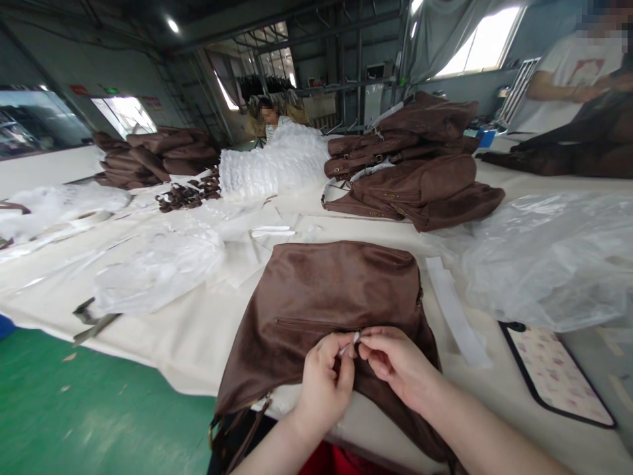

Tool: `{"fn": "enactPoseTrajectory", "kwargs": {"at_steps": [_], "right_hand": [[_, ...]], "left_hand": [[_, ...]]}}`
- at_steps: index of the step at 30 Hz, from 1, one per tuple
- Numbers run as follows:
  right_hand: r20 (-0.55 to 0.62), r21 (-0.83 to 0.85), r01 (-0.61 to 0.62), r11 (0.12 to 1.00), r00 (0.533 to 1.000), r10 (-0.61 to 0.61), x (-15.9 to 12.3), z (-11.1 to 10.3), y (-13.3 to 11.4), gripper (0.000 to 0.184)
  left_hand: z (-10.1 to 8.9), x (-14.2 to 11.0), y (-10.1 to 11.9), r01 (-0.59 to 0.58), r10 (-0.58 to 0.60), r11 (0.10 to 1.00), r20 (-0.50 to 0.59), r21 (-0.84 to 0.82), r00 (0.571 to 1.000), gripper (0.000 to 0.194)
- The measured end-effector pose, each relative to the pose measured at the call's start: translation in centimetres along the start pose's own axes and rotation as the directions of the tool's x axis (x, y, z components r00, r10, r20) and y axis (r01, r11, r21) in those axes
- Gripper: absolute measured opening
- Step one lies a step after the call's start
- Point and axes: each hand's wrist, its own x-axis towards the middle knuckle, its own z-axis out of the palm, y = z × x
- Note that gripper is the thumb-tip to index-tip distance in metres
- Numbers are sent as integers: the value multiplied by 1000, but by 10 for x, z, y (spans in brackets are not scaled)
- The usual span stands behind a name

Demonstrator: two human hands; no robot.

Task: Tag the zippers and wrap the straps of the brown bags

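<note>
A brown leather handbag [341, 284] lies flat on the table edge in front of me, its zipped pocket [316, 324] facing up. Over the right end of that zip, my left hand [329, 373] and my right hand [393, 359] meet with their fingertips pinched together. Between them shows a small white piece [355, 338], perhaps paper or tissue; its kind is too small to make out. The fingers cover the zip end beneath. A strap with metal fittings [247, 422] hangs off the bag's lower left corner.
More brown bags [415, 165] are piled behind, with another pile [153, 155] far left. Clear plastic [554, 257] and a white paper strip [455, 310] lie to the right, near a patterned tablet or case [558, 376]. A person [573, 79] stands at far right; another sits behind plastic wrapping [277, 161].
</note>
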Motion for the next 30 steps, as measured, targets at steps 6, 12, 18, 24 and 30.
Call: {"fn": "enactPoseTrajectory", "kwargs": {"at_steps": [6,12,18,24,30], "right_hand": [[73,285,-40,958,997,19,-11,7,5,24],[57,326,-124,937,992,112,-12,7,5,26],[22,136,-66,988,998,64,-12,8,4,28],[23,-23,7,1000,1000,-7,-8,11,7,30],[35,29,-45,999,998,44,-6,6,10,24]], "left_hand": [[3,-4,1,33,-44,994,-103,-102,994,23],[1,2,7,216,-229,963,-70,-159,971,19],[-2,5,6,136,-139,988,-35,-69,990,17],[-1,1,2,19,-24,999,-113,-46,993,23],[-2,2,3,-59,61,998,-130,23,990,25]]}}
